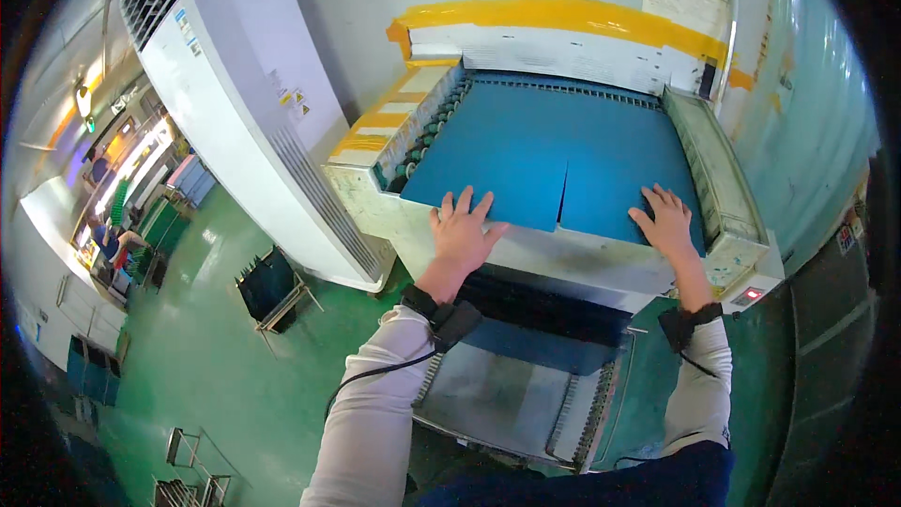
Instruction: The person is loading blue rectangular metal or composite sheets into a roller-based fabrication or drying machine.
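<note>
Two blue flat sheets lie side by side on the bed of a pale machine (723,197). My left hand (462,230) rests flat, fingers spread, on the near edge of the left blue sheet (507,145). My right hand (668,219) lies flat on the near edge of the right blue sheet (624,164). A narrow gap runs between the two sheets near the front. Both wrists wear dark bands with a cable trailing down the left sleeve.
A row of rollers (427,136) lines the machine's left side. A grey tray (511,394) sits below the machine front. A tall white air unit (235,103) stands to the left. A small dark rack (272,291) stands on the green floor (206,357).
</note>
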The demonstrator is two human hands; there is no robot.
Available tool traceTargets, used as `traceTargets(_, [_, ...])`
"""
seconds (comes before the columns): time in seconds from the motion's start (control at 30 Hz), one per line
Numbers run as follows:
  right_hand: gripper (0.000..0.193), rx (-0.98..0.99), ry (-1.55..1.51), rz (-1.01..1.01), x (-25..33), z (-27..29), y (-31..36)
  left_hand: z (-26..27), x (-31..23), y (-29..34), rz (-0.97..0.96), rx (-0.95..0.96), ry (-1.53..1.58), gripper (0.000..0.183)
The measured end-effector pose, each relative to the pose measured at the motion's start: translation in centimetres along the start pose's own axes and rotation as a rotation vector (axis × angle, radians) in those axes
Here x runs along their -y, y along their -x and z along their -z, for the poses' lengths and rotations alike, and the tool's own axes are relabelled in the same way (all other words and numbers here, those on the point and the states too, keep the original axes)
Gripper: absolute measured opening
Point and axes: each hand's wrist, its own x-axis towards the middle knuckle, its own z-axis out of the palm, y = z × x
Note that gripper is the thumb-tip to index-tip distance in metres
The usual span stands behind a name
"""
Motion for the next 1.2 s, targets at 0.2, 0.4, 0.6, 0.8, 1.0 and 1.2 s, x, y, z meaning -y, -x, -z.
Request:
traceTargets(0.2, [0.062,0.031,-0.038,-0.008,-0.7,0.5,-0.9,0.0,0.2,-0.9,0.013,-0.002,-0.006,0.061])
traceTargets(0.4, [0.062,-0.012,-0.048,0.003,-1.0,-0.1,-1.2,0.1,-0.3,-2.1,0.03,0.012,0.017,0.062])
traceTargets(0.6, [0.062,-0.014,-0.039,0.01,-1.0,-0.8,-2.0,0.2,-0.8,-3.0,0.064,0.017,0.043,0.064])
traceTargets(0.8, [0.062,-0.012,-0.043,0.006,-1.1,-1.0,-2.7,0.0,-1.3,-3.5,0.115,0.051,-0.01,0.063])
traceTargets(1.0, [0.062,0.01,-0.043,0.008,-0.6,-1.1,-3.2,-0.2,-1.4,-3.8,0.127,0.032,-0.038,0.062])
traceTargets(1.2, [0.063,0.008,-0.048,0.003,-0.2,-1.4,-3.7,-0.6,-1.2,-4.0,0.113,0.007,-0.035,0.065])
